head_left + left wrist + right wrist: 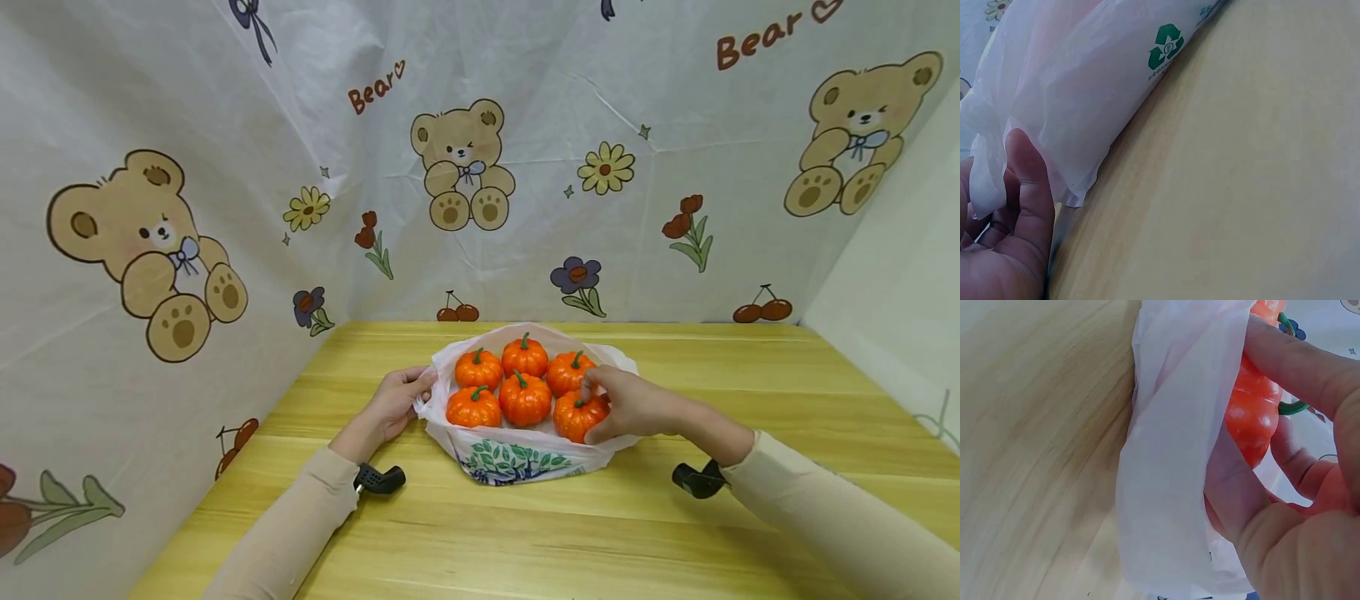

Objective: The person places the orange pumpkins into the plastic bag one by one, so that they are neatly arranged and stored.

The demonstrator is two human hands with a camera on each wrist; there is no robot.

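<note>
A white plastic bag with a green leafy print lies on the wooden table, its mouth spread wide. Inside sit several small orange pumpkins with green stems, in two rows. My left hand pinches the bag's rim at its left side; in the left wrist view the thumb and fingers hold a fold of plastic. At the bag's right end my right hand grips the front right pumpkin, fingers over its top and thumb at its near side. In the right wrist view the bag's edge partly covers the thumb.
The wooden table reaches back to a white cloth backdrop printed with bears and flowers. The cloth also runs along the left side, and a plain white wall stands at the right. Black wrist cameras sit under both wrists.
</note>
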